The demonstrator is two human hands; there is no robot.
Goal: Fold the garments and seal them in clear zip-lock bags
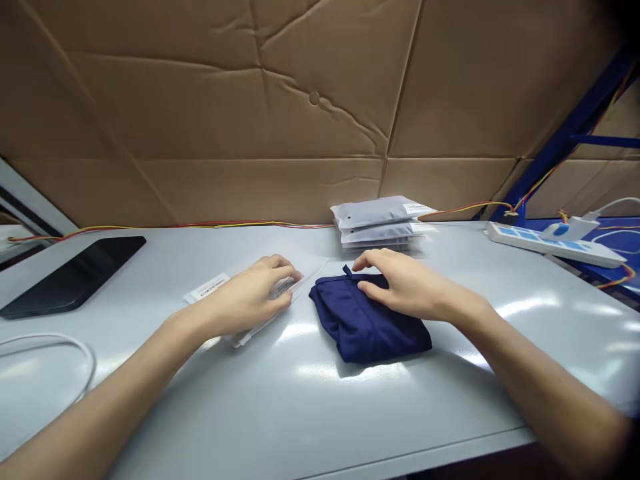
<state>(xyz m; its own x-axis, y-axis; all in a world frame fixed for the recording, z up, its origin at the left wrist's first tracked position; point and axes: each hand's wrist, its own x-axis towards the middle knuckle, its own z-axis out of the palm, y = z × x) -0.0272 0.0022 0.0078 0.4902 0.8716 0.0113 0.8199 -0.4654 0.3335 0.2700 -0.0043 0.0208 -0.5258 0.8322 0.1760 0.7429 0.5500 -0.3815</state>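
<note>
A folded navy blue garment lies on the grey table in front of me. My right hand rests on its upper edge, thumb and fingers pinching the fabric. My left hand lies on a clear plastic bag with a white label, its fingers curled over the bag's edge just left of the garment.
A stack of packed bags sits at the back of the table. A black tablet lies far left, a white cable near it. A white power strip lies at the right. Cardboard lines the wall behind.
</note>
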